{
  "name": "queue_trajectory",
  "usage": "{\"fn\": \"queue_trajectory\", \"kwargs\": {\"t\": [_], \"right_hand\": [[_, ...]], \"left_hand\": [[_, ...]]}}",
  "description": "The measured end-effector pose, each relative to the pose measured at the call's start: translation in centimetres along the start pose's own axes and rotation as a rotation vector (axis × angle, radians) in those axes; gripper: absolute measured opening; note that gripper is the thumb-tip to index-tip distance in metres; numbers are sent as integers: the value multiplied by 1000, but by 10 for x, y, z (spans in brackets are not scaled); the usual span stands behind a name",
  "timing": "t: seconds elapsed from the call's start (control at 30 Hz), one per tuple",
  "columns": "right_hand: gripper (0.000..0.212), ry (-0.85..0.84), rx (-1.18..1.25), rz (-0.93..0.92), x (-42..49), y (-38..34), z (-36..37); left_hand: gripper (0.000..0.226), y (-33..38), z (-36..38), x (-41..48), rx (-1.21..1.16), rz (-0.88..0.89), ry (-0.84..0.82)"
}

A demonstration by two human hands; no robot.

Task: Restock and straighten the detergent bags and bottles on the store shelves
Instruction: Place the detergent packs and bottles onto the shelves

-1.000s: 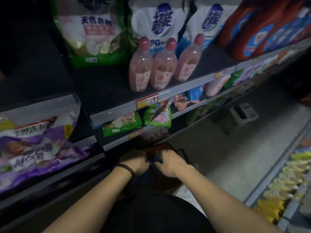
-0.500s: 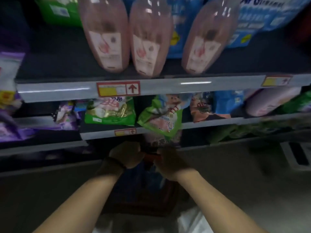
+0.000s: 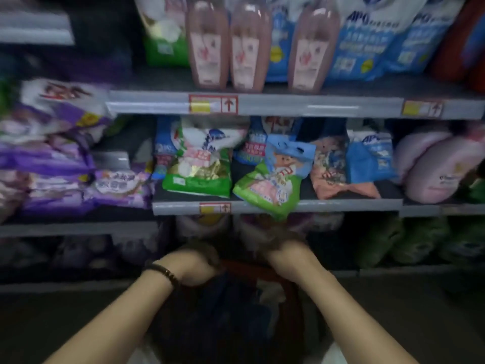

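While the left hand (image 3: 196, 261) and right hand (image 3: 283, 249) are curled at six o'clock, what is held cannot be told; the green detergent bag (image 3: 267, 189), overhanging its shelf (image 3: 341, 205) at twelve o'clock, is judged soft and slippery, best gripped by both sides.

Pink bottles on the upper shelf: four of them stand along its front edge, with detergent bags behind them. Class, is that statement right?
Not quite. The head view shows three pink bottles, not four. The rest holds: they stand along the front edge of the upper shelf, with detergent bags behind them.
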State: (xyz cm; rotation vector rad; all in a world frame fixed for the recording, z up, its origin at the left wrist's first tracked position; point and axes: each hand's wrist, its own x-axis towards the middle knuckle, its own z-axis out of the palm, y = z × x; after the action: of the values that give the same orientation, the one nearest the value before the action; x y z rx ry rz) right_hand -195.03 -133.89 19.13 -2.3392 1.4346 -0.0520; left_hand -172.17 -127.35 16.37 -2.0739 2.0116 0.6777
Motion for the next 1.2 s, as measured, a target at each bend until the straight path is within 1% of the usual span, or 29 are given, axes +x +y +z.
{"fn": "queue_trajectory", "kwargs": {"t": [0.03, 0.07, 0.1, 0.13, 0.2, 0.23, 0.3, 0.37, 0.43, 0.53, 0.57, 0.6, 0.63, 0.77, 0.83, 0.87, 0.9, 0.97, 1.03, 1.13, 1.17, 1.2], "right_hand": [[41, 24, 39, 0, -4, -2, -6], [43, 51, 54, 30, -10, -8, -16], [48, 112, 67, 22, -7, -6, -18], [49, 117, 83, 35, -13, -13, -23], [44, 84, 105, 24, -24, -26, -26], [40, 106, 103, -6, -26, -31, -26], [35, 109, 50, -27, -29, -39, -32], [28, 125, 39, -22, -25, -42, -38], [28, 137, 79, 11, -19, -41, -41], [37, 143, 171, 61, 1, -28, -46], [38, 133, 176, 82, 11, -20, -47], [38, 119, 182, 111, 19, -12, -52], [37, 113, 210, 140, 27, -2, -53], [39, 109, 388, 260, 51, 48, -50], [28, 127, 562, 327, 63, 71, -41], [27, 144, 684, 374, 71, 81, -36], [31, 162, 802, 429, 81, 89, -32], [53, 178, 1000, 557, 104, 106, -21], [78, 156, 1104, 625, 130, 122, -8], [100, 113, 1214, 657, 161, 133, 10], [106, 82, 1240, 667, 167, 132, 12], [111, 45, 1264, 670, 173, 130, 14]], "left_hand": [[46, -3, -3, -7, -18, -36, 34], [48, -4, -11, -19, -38, -72, 63], [48, -5, -20, -25, -36, -80, 112], [49, -3, -26, -34, -38, -75, 161], [54, 4, -36, -54, -65, -88, 213], [54, 6, -40, -60, -68, -87, 240], [49, 5, -49, -65, -58, -85, 294], [41, 6, -59, -62, -120, -63, 328], [34, 12, -68, -52, -174, -16, 336], [27, 28, -81, -24, -249, 5, 332], [32, 32, -85, -11, -290, -6, 325], [41, 34, -87, 8, -322, -7, 319], [48, 38, -91, 22, -310, -22, 303], [46, 57, -98, 75, -379, -16, 340], [40, 69, -99, 97, -381, 9, 382], [37, 75, -99, 108, -383, 33, 397], [42, 80, -101, 120, -406, 31, 405], [55, 85, -102, 146, -485, -7, 447], [62, 84, -102, 174, -498, -27, 506], [73, 77, -105, 211, -508, -98, 476], [84, 69, -103, 227, -521, -137, 448], [101, 63, -101, 242, -559, -170, 432]]}}
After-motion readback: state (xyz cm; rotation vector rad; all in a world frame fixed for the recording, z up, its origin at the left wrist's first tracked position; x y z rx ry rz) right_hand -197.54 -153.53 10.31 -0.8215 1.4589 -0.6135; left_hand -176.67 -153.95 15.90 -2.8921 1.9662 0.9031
